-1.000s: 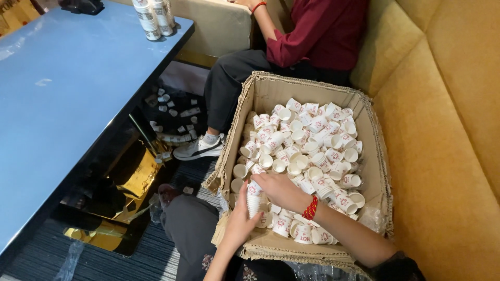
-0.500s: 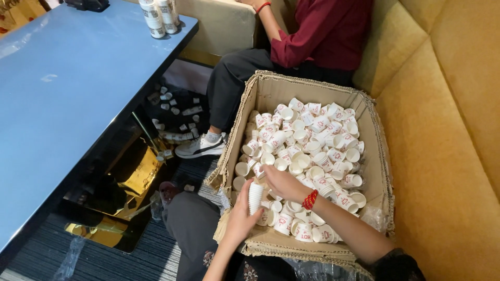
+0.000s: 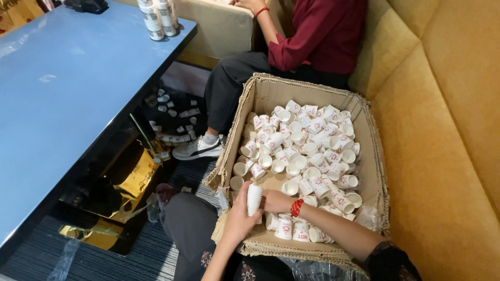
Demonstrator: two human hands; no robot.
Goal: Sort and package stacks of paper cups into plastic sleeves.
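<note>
Head view, cup stack (image 3: 254,199) between hands (image 3: 258,205)

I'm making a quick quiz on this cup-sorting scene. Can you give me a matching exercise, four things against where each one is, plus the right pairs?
Things:
1. stack of white cups
2. cardboard box
3. tall cup stacks
4. white sneaker

Places:
A. on the far end of the blue table
B. on the yellow sofa seat, full of loose cups
C. on the floor beside the table
D. held between the left hand and right hand

Pairs: 1-D, 2-B, 3-A, 4-C
</note>
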